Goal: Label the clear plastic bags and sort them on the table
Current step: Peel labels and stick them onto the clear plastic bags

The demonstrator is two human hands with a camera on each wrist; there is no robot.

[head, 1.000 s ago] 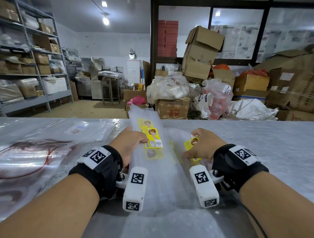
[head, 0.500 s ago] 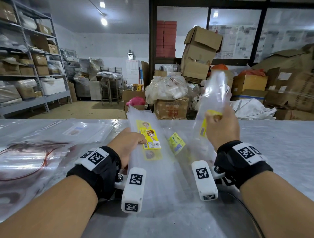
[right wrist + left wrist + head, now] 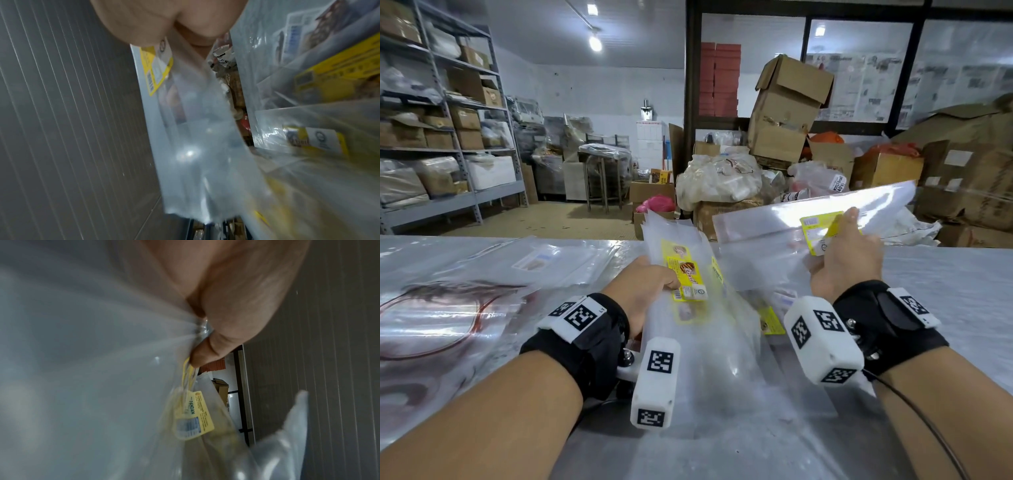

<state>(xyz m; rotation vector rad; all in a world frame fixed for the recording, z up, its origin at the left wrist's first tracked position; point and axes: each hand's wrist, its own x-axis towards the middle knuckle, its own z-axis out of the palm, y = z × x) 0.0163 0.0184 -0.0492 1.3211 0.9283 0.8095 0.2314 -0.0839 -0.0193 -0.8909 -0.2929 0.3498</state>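
Observation:
My left hand [image 3: 650, 287] grips a thick stack of clear plastic bags [image 3: 688, 329] with yellow labels [image 3: 685, 277], tilted up off the table's middle. The left wrist view shows its thumb [image 3: 203, 353] pinching the stack's edge above a yellow label [image 3: 195, 415]. My right hand [image 3: 842, 260] holds one labelled clear bag [image 3: 808, 219] in the air, lying roughly level and reaching right. Its thumb [image 3: 144, 22] presses the bag's yellow label [image 3: 156, 65] in the right wrist view. More labelled bags [image 3: 770, 308] lie loose between my hands.
A pile of larger clear bags [image 3: 448, 301] with a red ring printed on them covers the table's left side [image 3: 421, 394]. The grey table top [image 3: 945, 274] stretches bare to the right. Cardboard boxes [image 3: 787, 113], filled sacks and metal shelving [image 3: 441, 144] stand beyond the far edge.
My right hand lifted one labelled bag off the table, raised it upright, then swung it level and to the right. The left hand kept its hold and tipped the stack up slightly.

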